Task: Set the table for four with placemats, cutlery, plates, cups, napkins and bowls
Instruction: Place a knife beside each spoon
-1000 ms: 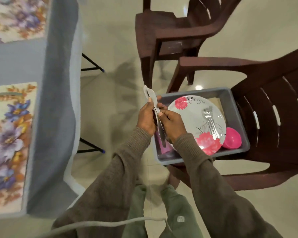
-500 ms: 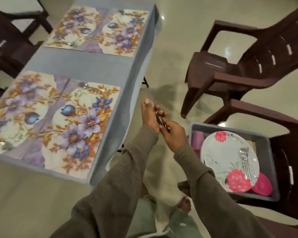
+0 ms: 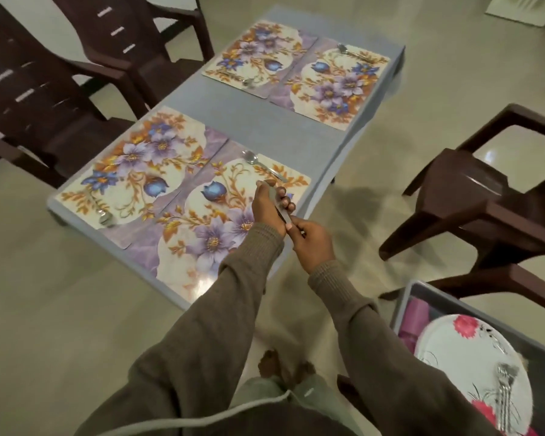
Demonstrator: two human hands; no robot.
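Four floral placemats lie on the grey table (image 3: 258,121); the nearest one (image 3: 202,237) is under my hands. Each mat carries a spoon, such as the spoon (image 3: 253,158) at the near right mat's far edge. My left hand (image 3: 266,206) grips a small bundle of metal knives (image 3: 279,206) above that mat's right edge. My right hand (image 3: 312,243) pinches the lower end of the bundle. The grey bin (image 3: 401,305) at lower right holds a flowered plate (image 3: 453,347), forks (image 3: 505,391) on it, and purple cups (image 3: 414,313).
Dark brown plastic chairs stand at the left (image 3: 44,89) and the right (image 3: 485,196) of the low table. The bin sits on another chair at lower right. My feet (image 3: 283,369) are on the tiled floor beside the table's near corner.
I have turned from the bin towards the table. Both hands carried the knives leftward and now hover over the near right placemat.
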